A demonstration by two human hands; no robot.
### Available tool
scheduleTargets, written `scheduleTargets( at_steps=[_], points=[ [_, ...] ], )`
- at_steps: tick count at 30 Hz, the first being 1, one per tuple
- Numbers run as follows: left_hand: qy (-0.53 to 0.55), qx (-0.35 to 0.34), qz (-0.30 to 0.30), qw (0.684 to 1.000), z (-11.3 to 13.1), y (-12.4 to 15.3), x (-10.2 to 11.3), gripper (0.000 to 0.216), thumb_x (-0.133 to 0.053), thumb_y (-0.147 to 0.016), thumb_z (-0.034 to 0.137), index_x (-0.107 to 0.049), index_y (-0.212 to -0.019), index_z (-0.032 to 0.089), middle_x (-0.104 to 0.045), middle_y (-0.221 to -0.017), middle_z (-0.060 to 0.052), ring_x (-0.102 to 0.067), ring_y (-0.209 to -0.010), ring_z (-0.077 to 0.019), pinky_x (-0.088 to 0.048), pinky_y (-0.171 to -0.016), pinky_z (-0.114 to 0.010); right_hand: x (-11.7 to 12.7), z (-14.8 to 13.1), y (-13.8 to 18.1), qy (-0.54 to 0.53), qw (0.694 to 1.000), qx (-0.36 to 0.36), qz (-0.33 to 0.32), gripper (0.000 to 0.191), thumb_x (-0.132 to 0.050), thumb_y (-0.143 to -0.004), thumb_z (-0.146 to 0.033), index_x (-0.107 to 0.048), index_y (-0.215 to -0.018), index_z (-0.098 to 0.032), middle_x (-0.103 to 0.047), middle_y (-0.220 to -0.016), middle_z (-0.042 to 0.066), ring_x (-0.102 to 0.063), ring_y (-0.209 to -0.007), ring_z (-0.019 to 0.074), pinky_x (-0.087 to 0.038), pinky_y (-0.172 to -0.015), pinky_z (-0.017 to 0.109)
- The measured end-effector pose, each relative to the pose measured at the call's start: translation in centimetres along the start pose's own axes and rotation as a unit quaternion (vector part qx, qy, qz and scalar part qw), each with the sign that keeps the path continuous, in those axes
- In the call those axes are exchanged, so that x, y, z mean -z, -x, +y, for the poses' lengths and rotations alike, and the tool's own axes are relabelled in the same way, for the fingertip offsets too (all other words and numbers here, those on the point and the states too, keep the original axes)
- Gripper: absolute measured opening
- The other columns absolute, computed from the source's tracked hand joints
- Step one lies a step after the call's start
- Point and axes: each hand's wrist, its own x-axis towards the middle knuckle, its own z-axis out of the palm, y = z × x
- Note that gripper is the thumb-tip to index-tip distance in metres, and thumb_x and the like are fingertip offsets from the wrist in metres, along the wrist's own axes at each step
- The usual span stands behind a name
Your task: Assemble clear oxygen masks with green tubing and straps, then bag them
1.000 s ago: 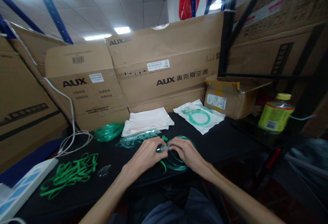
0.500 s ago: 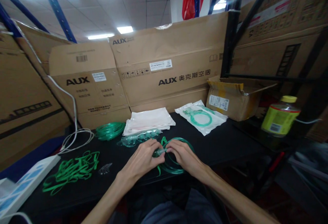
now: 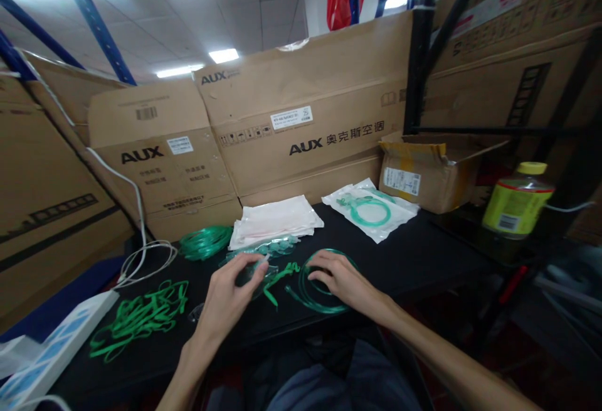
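Observation:
My left hand [image 3: 229,288] is closed in a pinch on a clear plastic mask [image 3: 258,278], largely hidden behind the fingers, with a pale tip showing at the thumb. A bunched green strap [image 3: 281,275] lies to the right of those fingers. My right hand [image 3: 343,280] hovers over or touches a coil of green tubing [image 3: 324,305], its fingers curled but apart from the thumb. The tubing's free end lies on the dark table, between the two hands. Behind my left hand rests a row of clear greenish masks [image 3: 277,246].
White pouches [image 3: 277,219] are stacked at the back, beside a pouch with a tubing set [image 3: 369,210]. More green tubing [image 3: 205,243], loose green straps [image 3: 141,320] and a power strip [image 3: 56,348] lie left. An open carton [image 3: 409,179] and yellow-labelled bottle [image 3: 517,204] stand right.
My hands have moved apart; before, they met at the mask and tubing. My left hand has gone left with the mask, and the tubing's end now lies loose.

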Motion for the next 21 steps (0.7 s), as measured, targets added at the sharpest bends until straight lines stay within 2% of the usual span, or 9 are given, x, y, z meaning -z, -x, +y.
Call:
scheduleTargets(
  at_steps=[4,7,9,11,14,17,21],
  points=[
    [0.026,0.076,-0.019,0.997,-1.0,1.2,-1.1,0.033,-0.057,-0.095,0.051,-0.075,-0.105,0.024,-0.078,-0.109,-0.002,-0.072,-0.101,-0.0232,-0.055,-0.087,-0.032,1.6,-0.4,0.2,-0.037,0.999,-0.029,0.009,0.040,-0.066,-0.094,-0.020,-0.065,-0.134,-0.021,-0.071,-0.126,0.010,-0.070,-0.109,0.0217,-0.055,-0.094,0.032],
    [0.048,0.126,-0.036,0.990,-1.7,2.2,-1.9,0.039,-0.057,-0.095,0.053,-0.072,-0.117,0.024,-0.079,-0.107,-0.004,-0.074,-0.098,-0.0235,-0.057,-0.085,-0.032,2.6,-0.1,0.5,-0.033,0.999,-0.014,-0.007,0.034,-0.058,-0.099,-0.020,-0.067,-0.132,-0.021,-0.072,-0.128,0.009,-0.067,-0.120,0.0226,-0.051,-0.104,0.035],
    [0.047,0.145,-0.027,0.988,-2.0,2.6,-2.1,0.041,-0.055,-0.096,0.053,-0.071,-0.119,0.023,-0.079,-0.107,-0.005,-0.074,-0.096,-0.0238,-0.058,-0.083,-0.032,2.8,0.2,0.6,-0.016,0.999,-0.009,-0.028,0.030,-0.056,-0.100,-0.019,-0.070,-0.127,-0.020,-0.074,-0.124,0.008,-0.069,-0.117,0.0226,-0.051,-0.104,0.035],
    [0.023,0.132,-0.005,0.991,-2.2,2.7,-2.3,0.040,-0.053,-0.097,0.052,-0.072,-0.116,0.022,-0.077,-0.113,-0.006,-0.072,-0.102,-0.0247,-0.057,-0.087,-0.034,2.6,0.6,0.6,0.005,0.999,-0.008,-0.034,0.026,-0.057,-0.100,-0.020,-0.073,-0.121,-0.020,-0.077,-0.118,0.008,-0.071,-0.111,0.0227,-0.053,-0.101,0.035],
    [-0.023,0.073,0.011,0.997,-2.6,2.8,-2.7,0.038,-0.050,-0.100,0.050,-0.070,-0.115,0.022,-0.073,-0.117,-0.008,-0.069,-0.107,-0.0250,-0.053,-0.094,-0.036,2.1,1.0,0.4,0.023,0.999,-0.004,-0.032,0.020,-0.058,-0.099,-0.021,-0.076,-0.109,-0.020,-0.078,-0.108,0.007,-0.072,-0.102,0.0217,-0.054,-0.096,0.034],
    [-0.065,0.009,0.000,0.998,-3.0,2.8,-3.2,0.036,-0.049,-0.101,0.047,-0.068,-0.121,0.023,-0.070,-0.117,-0.008,-0.065,-0.109,-0.0253,-0.050,-0.100,-0.040,1.9,1.2,0.3,0.037,0.999,-0.010,-0.028,0.020,-0.057,-0.100,-0.021,-0.077,-0.103,-0.019,-0.075,-0.105,0.009,-0.071,-0.098,0.0215,-0.054,-0.092,0.034],
    [-0.134,-0.044,0.039,0.989,-2.8,2.6,-3.5,0.036,-0.050,-0.102,0.039,-0.061,-0.133,0.024,-0.064,-0.126,-0.011,-0.059,-0.114,-0.0288,-0.046,-0.102,-0.047,2.0,1.6,0.5,0.055,0.998,-0.021,-0.026,0.020,-0.057,-0.099,-0.020,-0.077,-0.099,-0.018,-0.072,-0.103,0.009,-0.070,-0.094,0.0212,-0.054,-0.088,0.034]
  ],
)
